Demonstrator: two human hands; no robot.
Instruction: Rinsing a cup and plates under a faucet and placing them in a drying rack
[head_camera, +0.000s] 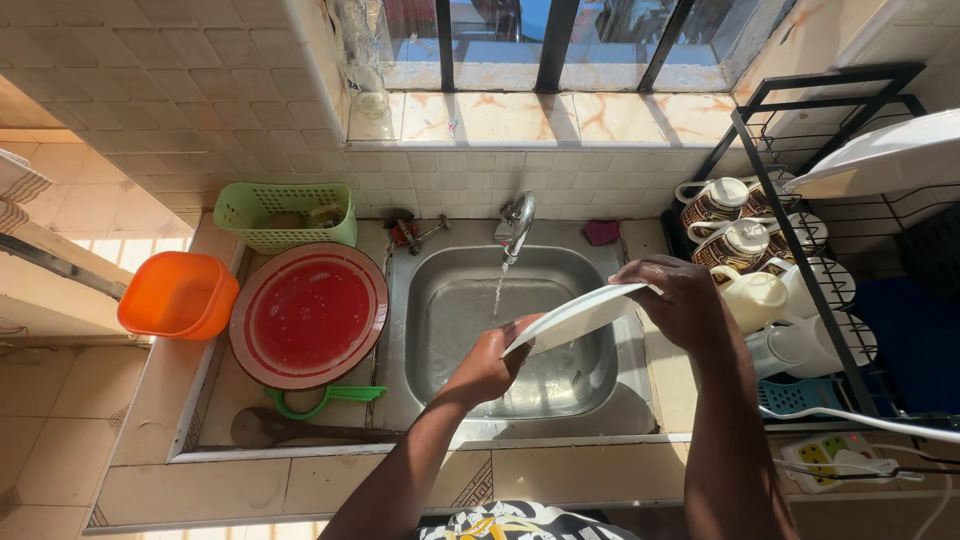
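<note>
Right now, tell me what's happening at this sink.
A person holds a white plate tilted over the steel sink, the left hand at its lower edge and the right hand at its upper edge. Water runs from the tap. A red basin sits left of the sink, and mugs stand on the rack at right.

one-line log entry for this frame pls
left hand: holds white plate | right hand: holds plate | over sink | tap: running
</note>
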